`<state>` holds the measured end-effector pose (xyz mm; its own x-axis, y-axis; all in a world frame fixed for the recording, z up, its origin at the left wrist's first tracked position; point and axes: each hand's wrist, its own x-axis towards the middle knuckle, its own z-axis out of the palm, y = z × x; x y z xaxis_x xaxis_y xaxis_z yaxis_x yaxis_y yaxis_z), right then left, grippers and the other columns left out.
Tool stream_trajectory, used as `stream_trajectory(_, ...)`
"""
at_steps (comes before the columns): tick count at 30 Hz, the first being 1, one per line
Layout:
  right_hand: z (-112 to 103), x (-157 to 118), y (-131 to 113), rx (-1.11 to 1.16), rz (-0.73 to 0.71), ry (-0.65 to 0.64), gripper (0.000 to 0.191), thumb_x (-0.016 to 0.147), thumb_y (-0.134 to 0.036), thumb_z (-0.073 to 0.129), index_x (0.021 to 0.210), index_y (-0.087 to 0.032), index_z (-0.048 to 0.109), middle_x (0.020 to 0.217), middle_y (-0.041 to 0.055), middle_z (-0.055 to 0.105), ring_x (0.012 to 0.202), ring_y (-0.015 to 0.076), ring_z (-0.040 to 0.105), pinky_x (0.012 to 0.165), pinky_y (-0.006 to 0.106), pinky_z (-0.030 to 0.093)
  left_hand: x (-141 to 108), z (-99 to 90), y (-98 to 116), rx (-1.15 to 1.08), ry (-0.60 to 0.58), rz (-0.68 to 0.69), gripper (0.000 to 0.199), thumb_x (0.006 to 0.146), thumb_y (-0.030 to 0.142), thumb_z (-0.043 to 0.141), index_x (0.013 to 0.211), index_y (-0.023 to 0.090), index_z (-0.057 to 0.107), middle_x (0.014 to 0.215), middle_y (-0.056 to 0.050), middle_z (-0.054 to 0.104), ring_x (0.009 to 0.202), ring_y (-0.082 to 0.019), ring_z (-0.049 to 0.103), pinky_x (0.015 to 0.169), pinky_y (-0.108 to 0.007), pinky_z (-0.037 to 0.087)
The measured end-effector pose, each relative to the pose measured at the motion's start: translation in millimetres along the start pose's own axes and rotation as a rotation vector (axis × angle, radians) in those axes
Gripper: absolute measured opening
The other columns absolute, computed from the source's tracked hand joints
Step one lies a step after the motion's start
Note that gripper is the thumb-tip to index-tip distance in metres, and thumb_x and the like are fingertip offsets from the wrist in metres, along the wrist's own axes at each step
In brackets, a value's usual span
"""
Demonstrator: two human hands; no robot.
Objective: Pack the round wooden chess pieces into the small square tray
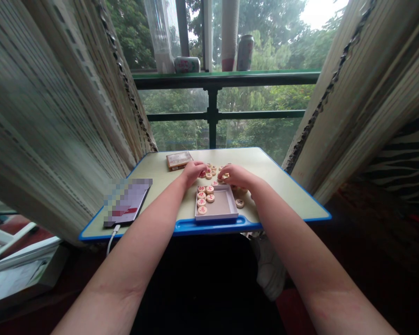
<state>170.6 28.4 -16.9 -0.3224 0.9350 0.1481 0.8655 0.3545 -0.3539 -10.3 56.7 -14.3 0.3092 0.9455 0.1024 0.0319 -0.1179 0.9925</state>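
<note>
Several round wooden xiangqi pieces (208,176) with characters lie loosely on the table beyond an open shallow box (226,203). Inside the box, several red-marked pieces (201,202) stand in two columns along its left side. My left hand (194,171) is at the left edge of the loose pieces, its fingers closed around something small, seemingly a piece. My right hand (234,175) reaches over the pieces on the right, fingers curved down onto them; what its fingertips hold is hidden. A single piece (239,203) rests just right of the box.
The pale table (286,200) has a blue rim. A brown box lid (179,160) lies at the back left, and a tablet (131,204) with a white cable at the front left. Cans (245,52) stand on the window ledge; curtains hang on both sides.
</note>
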Motion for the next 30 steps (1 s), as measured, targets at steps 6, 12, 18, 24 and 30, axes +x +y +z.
stream_trajectory(6, 1, 1, 0, 0.015, 0.022, -0.005, 0.027, 0.071, -0.019, 0.063, 0.096, -0.024, 0.071, 0.094, 0.003, 0.069, 0.078, 0.0163, 0.061, 0.071, 0.025, 0.047, 0, -0.1, -1, -0.015, -0.01, 0.039, 0.008, 0.054, 0.011, 0.052, 0.048, 0.012, 0.057, 0.039, 0.002, 0.045, 0.041, -0.005, 0.036, 0.045, -0.021, 0.026)
stream_trajectory(12, -1, -3, -5, 0.08, 0.042, 0.047, 0.019, 0.07, -0.022, 0.064, 0.087, -0.021, 0.072, 0.091, 0.0022, 0.069, 0.074, 0.0141, 0.061, 0.071, 0.024, 0.046, 0, -2.0, -2, -0.011, -0.015, 0.059, 0.008, 0.053, 0.013, 0.052, 0.049, 0.011, 0.059, 0.04, 0.002, 0.046, 0.042, -0.005, 0.037, 0.045, -0.021, 0.027)
stream_trajectory(18, -7, -10, -19, 0.268, -0.051, 0.125, 0.019, 0.069, -0.025, 0.065, 0.087, -0.019, 0.068, 0.087, 0.0006, 0.068, 0.071, 0.0111, 0.057, 0.069, 0.024, 0.045, 1, -4.1, -3, 0.007, -0.018, 0.044, 0.007, 0.055, 0.015, 0.055, 0.051, 0.012, 0.06, 0.041, 0.002, 0.047, 0.042, -0.006, 0.038, 0.045, -0.021, 0.027)
stream_trajectory(24, -5, -11, -24, 0.355, -0.069, 0.183, 0.024, 0.068, -0.028, 0.066, 0.089, -0.017, 0.065, 0.087, 0.0021, 0.067, 0.068, 0.0101, 0.053, 0.062, 0.023, 0.043, 1, -4.9, -6, 0.034, -0.091, -0.048, 0.007, 0.056, 0.016, 0.059, 0.056, 0.01, 0.063, 0.047, -0.002, 0.055, 0.045, -0.007, 0.044, 0.047, -0.021, 0.031)
stream_trajectory(30, -5, -12, -27, 0.359, -0.077, 0.208, 0.024, 0.069, -0.031, 0.066, 0.087, -0.016, 0.064, 0.086, 0.0015, 0.066, 0.065, 0.0093, 0.051, 0.061, 0.022, 0.04, 1, -7.3, -9, 0.055, -0.129, -0.125, 0.014, 0.06, 0.023, 0.064, 0.062, 0.009, 0.065, 0.053, -0.005, 0.06, 0.045, -0.006, 0.045, 0.045, -0.021, 0.029)
